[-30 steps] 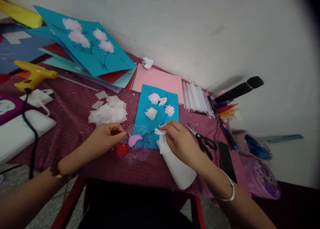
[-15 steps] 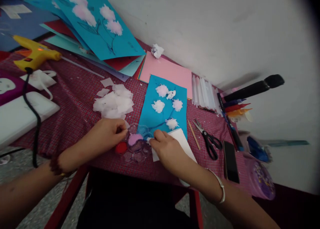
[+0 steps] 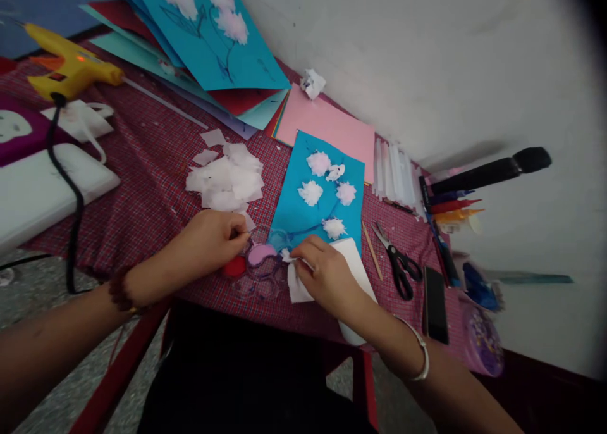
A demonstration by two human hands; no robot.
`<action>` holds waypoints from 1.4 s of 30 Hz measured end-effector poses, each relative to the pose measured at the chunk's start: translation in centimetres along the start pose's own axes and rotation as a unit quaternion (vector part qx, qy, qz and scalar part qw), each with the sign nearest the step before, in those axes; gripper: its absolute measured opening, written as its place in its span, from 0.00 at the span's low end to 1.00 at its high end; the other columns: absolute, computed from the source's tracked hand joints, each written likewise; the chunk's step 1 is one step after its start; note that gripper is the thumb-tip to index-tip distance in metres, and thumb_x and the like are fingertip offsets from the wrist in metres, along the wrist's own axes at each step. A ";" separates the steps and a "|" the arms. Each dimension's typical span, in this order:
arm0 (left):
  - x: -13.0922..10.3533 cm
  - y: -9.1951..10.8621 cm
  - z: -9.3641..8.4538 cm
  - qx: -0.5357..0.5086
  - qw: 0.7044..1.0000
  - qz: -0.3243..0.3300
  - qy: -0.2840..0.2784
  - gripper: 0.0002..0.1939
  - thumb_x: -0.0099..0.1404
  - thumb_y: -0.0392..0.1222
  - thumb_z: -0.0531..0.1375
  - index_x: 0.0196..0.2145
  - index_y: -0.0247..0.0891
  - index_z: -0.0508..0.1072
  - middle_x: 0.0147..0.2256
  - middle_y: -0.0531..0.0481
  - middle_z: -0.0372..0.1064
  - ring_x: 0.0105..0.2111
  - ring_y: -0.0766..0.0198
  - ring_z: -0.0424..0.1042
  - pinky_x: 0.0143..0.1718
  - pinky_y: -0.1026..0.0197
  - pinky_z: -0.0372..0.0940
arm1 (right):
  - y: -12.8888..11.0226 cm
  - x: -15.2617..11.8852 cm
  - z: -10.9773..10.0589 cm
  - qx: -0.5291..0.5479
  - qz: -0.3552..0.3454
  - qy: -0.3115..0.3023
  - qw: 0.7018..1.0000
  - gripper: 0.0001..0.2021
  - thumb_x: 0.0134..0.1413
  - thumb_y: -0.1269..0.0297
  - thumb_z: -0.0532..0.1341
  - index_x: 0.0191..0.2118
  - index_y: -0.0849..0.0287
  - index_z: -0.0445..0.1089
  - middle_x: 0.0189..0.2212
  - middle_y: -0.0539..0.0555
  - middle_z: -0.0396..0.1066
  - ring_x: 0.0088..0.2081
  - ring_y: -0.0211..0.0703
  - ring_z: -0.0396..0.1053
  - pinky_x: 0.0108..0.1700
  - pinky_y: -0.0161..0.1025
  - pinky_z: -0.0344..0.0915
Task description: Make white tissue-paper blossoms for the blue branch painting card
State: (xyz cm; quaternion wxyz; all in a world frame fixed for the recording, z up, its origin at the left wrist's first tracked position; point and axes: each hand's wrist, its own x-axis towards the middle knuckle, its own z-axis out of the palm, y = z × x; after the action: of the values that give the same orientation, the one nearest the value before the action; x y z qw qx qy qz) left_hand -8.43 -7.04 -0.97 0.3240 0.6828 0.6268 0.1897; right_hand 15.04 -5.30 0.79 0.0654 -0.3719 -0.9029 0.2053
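My left hand [image 3: 217,236] is closed in a pinch at the left edge of a clear round-welled paint palette [image 3: 256,287]; what its fingertips hold is too small to make out. Pink paint [image 3: 262,255] fills one well and red paint [image 3: 235,266] another. Right of the palette, my right hand [image 3: 327,271] pinches a small crumpled piece of white tissue paper [image 3: 286,255]. Beneath that hand lie a flat white tissue [image 3: 298,290] and a white pad [image 3: 353,263]. Just beyond, a blue sheet [image 3: 289,211] carries several crumpled white and pinkish paper blossoms [image 3: 310,193] on a drawn stem.
Loose tissue squares [image 3: 227,179] are piled at left. A yellow glue gun [image 3: 76,64] with a black cord lies farther left. Pink paper [image 3: 327,121] and glue sticks [image 3: 393,171] are behind. Scissors [image 3: 401,266], a wooden stick [image 3: 372,250] and a phone [image 3: 435,304] lie right.
The view has shifted, so the table things appear a little farther right and higher. Both hands stay by the palette; the tissue piece in my right fingers shows more clearly.
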 end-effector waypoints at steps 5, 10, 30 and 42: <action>-0.1 0.1 0.1 0.007 1.000 0.005 0.002 0.12 0.58 0.40 0.54 0.18 0.36 0.65 0.17 0.55 0.62 0.19 0.69 0.60 0.23 0.64 0.47 | -0.8 0.3 -0.1 -0.114 0.044 -0.018 0.992 0.07 0.56 0.77 0.54 0.34 0.61 0.67 0.32 0.56 0.68 0.33 0.43 0.65 0.36 0.39 0.63; 0.0 0.1 0.4 0.004 1.000 0.026 0.000 0.12 0.57 0.38 0.54 0.17 0.36 0.62 0.16 0.56 0.59 0.19 0.70 0.58 0.23 0.64 0.46 | -1.0 1.1 0.6 -0.157 0.019 -0.043 0.986 0.07 0.59 0.75 0.53 0.34 0.61 0.67 0.33 0.56 0.67 0.32 0.43 0.64 0.35 0.39 0.62; 0.2 0.5 0.3 -0.004 1.000 -0.011 -0.021 0.08 0.55 0.38 0.55 0.20 0.37 0.67 0.19 0.54 0.63 0.20 0.69 0.59 0.24 0.63 0.46 | -0.7 1.2 0.5 -0.049 0.018 -0.027 0.998 0.12 0.54 0.80 0.52 0.33 0.62 0.71 0.35 0.57 0.69 0.35 0.42 0.66 0.41 0.39 0.65; 0.7 0.2 0.7 -0.058 0.998 -0.007 -0.009 0.09 0.56 0.37 0.54 0.20 0.36 0.68 0.18 0.55 0.63 0.20 0.69 0.59 0.25 0.63 0.47 | 1.8 2.7 -0.8 -0.032 -0.227 -0.139 0.963 0.13 0.58 0.80 0.51 0.30 0.61 0.70 0.33 0.56 0.72 0.39 0.41 0.66 0.42 0.38 0.63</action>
State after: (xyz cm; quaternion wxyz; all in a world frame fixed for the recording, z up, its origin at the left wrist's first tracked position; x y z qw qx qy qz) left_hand -7.74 -6.54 -1.40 0.3700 0.6604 0.6162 0.2174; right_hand 14.50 -1.97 0.70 -0.0281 -0.1270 -0.9699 0.2056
